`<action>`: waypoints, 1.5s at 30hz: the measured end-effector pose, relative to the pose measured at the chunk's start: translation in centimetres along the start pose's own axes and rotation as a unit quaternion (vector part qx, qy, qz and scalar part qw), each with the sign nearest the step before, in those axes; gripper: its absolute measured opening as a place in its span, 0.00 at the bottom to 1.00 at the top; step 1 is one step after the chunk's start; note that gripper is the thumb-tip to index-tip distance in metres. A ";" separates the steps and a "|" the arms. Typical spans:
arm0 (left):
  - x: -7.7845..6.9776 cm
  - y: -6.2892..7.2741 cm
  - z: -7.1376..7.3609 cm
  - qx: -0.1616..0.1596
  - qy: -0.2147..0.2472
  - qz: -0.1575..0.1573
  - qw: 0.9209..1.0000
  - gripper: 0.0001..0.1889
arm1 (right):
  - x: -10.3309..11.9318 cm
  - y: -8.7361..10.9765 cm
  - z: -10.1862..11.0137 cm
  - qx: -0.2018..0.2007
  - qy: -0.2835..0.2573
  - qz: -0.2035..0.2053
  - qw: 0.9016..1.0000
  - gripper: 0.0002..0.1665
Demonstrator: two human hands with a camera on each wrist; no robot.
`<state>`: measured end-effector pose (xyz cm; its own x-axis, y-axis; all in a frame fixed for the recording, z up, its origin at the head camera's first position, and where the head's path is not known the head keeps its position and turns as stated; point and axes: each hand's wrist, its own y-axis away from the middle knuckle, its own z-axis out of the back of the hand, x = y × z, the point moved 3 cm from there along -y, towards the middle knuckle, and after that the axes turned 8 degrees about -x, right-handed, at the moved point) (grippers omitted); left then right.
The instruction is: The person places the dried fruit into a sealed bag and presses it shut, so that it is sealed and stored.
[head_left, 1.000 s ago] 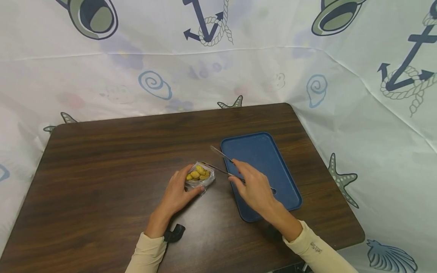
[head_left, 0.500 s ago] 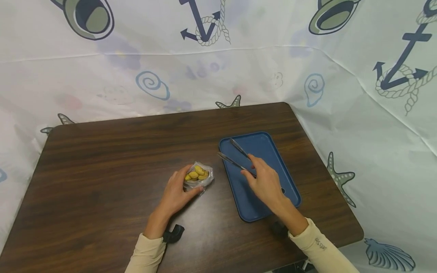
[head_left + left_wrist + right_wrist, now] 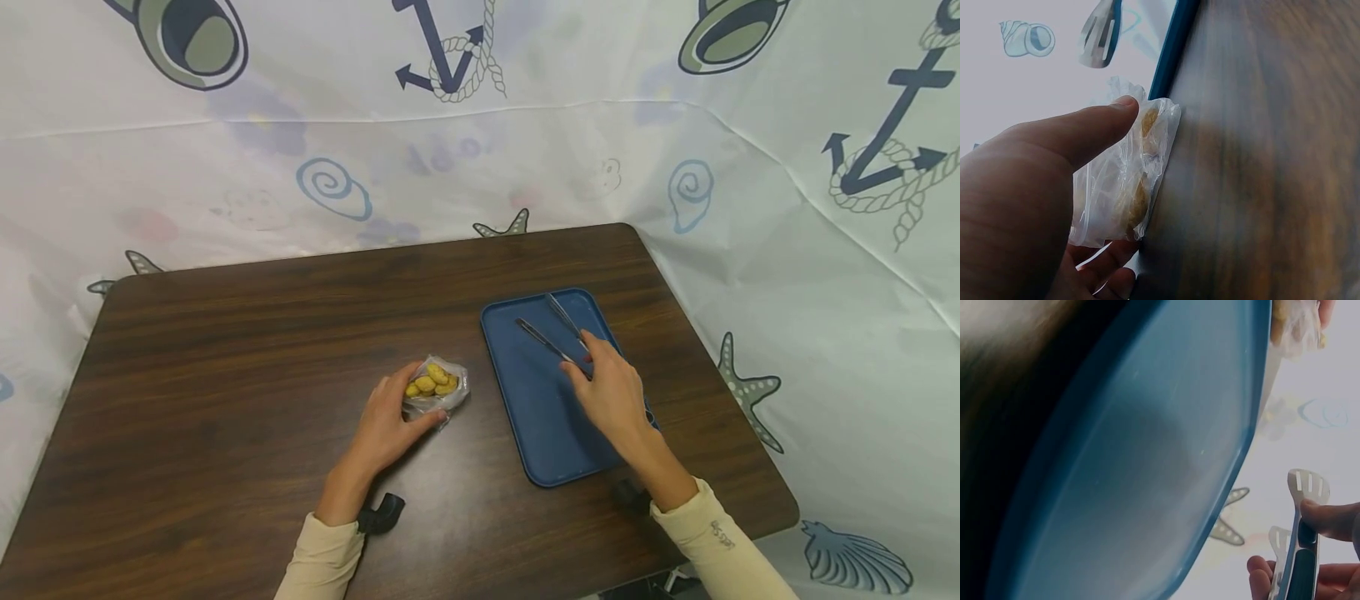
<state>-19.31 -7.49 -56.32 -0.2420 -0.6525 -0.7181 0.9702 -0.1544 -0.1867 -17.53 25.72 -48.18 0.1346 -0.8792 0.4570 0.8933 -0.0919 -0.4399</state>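
In the head view my left hand (image 3: 385, 427) holds a clear plastic bag (image 3: 431, 405) on the table, thumb at the near side and fingers at the far side. Several yellow oval pieces (image 3: 426, 384) show through its open top; their kind is unclear. The left wrist view shows the thumb lying along the crinkled plastic. Over the blue tray (image 3: 525, 400), my right hand (image 3: 613, 400) grips metal tongs (image 3: 543, 342) with dark handle inlays. Their slotted tips stand apart with nothing between them, pointing to the far left. The right wrist view has the tongs (image 3: 1302, 562) above the tray.
The dark wood table (image 3: 247, 400) carries the tray on its right side, beyond the bag. A white curtain (image 3: 420, 167) with sea prints hangs behind the table and along its right edge. Black wrist straps (image 3: 382, 514) sit at the sleeves.
My right hand has carried the tongs rightward, from beside the bag to over the tray. The left hand and the bag have stayed in place.
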 end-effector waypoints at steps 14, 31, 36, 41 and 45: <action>-0.1 0.0 0.0 0.001 -0.001 0.000 1.000 0.47 | -3.4 -0.6 1.2 -0.005 0.023 -0.064 0.998 0.37; -0.1 -0.1 -0.1 0.004 0.002 0.003 1.000 0.47 | -8.3 -0.5 2.3 -0.014 0.049 -0.121 0.991 0.37; -0.4 0.4 -0.5 0.003 0.001 0.007 1.000 0.47 | -9.9 -0.3 2.8 -0.014 0.056 -0.134 0.989 0.36; -0.9 0.8 -0.6 0.003 0.005 0.012 1.000 0.47 | -11.1 -0.2 3.1 -0.001 0.066 -0.140 0.988 0.37; -1.2 1.1 -0.5 -0.003 0.003 0.017 1.000 0.47 | -11.9 -0.4 3.1 0.023 0.081 -0.148 0.985 0.39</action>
<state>-17.99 -6.50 -56.02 -0.2088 -0.6533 -0.7277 0.9778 -0.1284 -0.1654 -18.13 37.68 -51.06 -0.2018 -0.8806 0.4287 0.9022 -0.3375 -0.2686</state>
